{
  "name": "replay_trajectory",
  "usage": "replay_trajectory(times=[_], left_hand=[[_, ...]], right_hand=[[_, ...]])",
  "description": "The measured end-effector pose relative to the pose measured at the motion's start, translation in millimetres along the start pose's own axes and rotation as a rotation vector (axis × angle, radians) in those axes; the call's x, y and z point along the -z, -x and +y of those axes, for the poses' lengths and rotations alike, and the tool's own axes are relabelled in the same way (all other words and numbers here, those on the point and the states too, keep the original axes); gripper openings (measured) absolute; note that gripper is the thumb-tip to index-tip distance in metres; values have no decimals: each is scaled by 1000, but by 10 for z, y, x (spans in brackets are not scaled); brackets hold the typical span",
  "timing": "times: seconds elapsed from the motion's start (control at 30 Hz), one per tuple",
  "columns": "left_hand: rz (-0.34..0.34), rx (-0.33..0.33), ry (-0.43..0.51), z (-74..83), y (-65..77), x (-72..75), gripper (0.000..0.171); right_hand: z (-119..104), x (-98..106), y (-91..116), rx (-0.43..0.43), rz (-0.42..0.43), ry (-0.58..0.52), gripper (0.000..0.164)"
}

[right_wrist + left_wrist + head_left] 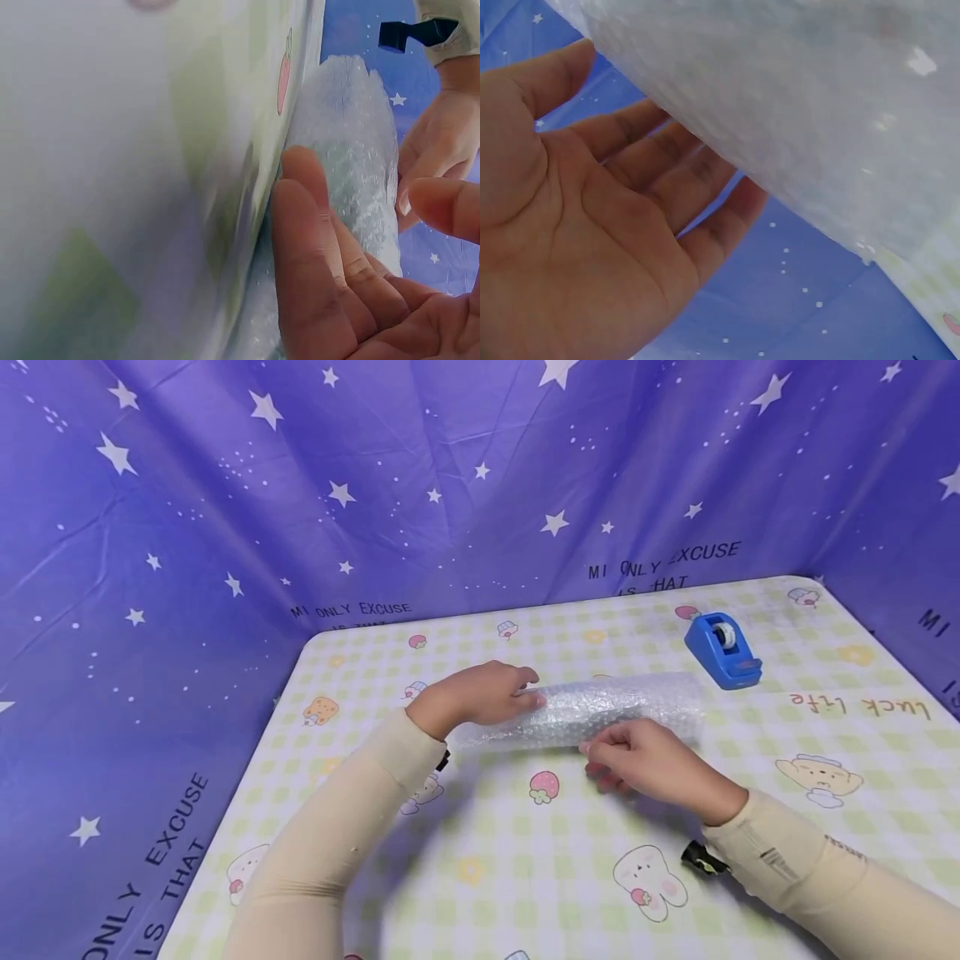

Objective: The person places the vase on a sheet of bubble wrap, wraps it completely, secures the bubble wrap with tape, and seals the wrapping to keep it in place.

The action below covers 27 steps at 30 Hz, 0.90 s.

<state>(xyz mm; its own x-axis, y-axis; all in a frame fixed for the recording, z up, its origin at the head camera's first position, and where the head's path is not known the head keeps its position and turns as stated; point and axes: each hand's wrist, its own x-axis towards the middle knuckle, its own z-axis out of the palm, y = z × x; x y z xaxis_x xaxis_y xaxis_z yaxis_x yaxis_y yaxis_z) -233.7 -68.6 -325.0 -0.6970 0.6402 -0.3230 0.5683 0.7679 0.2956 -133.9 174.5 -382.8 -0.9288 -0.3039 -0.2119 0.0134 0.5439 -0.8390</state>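
Note:
A roll of clear bubble wrap [622, 697] lies sideways across the table in the head view. My left hand [483, 693] reaches over its left part, and the fingers touch the roll. In the left wrist view those fingers [690, 180] extend behind the edge of the wrap, with the thumb apart. My right hand [652, 764] is at the roll's near side, right of its middle. The right wrist view has its fingers [307, 247] extended against the wrap near the tabletop, thumb separate. Whether anything lies inside the roll cannot be told.
A blue tape dispenser [723, 652] with a roll of tape stands at the back right, beyond the roll's right end. The table has a green-and-white checked cover [510, 877] with cartoon prints. A purple star-patterned curtain [450, 485] hangs behind and at both sides.

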Motion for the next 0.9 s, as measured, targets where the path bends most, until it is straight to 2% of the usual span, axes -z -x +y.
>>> replay_trajectory(times=[0.17, 0.43, 0.73, 0.9], left_hand=[[-31, -22, 20, -37, -8, 30, 49], [-41, -54, 19, -73, 34, 27, 46], [-67, -31, 99, -102, 81, -54, 70], [-92, -23, 208, -98, 81, -123, 84]], right_hand=[[18, -27, -3, -31, -30, -49, 39], [66, 29, -31, -38, -14, -56, 43], [82, 149, -94, -54, 28, -39, 50], [95, 194, -173, -76, 35, -61, 58]])
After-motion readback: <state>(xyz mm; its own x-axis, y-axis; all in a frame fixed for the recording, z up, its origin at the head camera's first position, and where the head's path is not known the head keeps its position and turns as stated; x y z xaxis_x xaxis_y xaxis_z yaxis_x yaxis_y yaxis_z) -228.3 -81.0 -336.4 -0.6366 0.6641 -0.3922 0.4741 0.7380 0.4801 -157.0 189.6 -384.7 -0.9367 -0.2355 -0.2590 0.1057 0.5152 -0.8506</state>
